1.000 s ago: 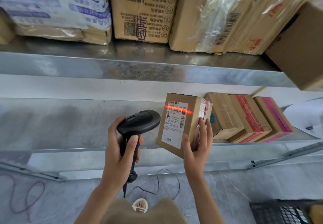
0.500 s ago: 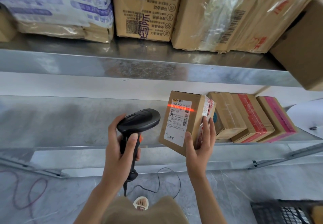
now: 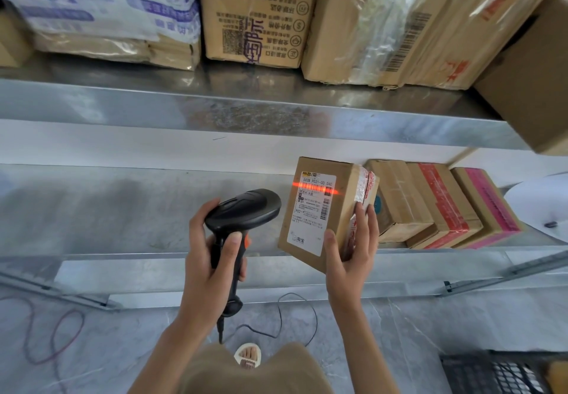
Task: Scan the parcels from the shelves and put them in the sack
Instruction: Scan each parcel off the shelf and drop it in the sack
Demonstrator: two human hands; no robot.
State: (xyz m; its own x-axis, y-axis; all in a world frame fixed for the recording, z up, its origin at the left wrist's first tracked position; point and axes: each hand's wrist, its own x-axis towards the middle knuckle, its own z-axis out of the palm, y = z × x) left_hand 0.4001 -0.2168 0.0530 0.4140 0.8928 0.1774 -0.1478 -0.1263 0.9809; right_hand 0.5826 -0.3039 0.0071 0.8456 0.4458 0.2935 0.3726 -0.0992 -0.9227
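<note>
A: At the lower steel shelf [image 3: 123, 203], your right hand [image 3: 350, 258] clamps thumb and fingers around the tilted parcel [image 3: 319, 209], held just off the shelf edge.

B: Your left hand [image 3: 209, 267] wraps the scanner [image 3: 242, 212]; its red line [image 3: 316, 188] crosses the label's barcode. Hold both steady, label square to the beam.

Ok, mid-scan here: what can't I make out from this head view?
- The sack: not in view; only a black mesh crate shows, cut off by the bottom right edge.
- Parcel held by the right hand: small label print too fine to read.
- Scanner trigger: covered by the left hand.
- Upper-shelf boxes: tops cut off by the top edge.
</note>
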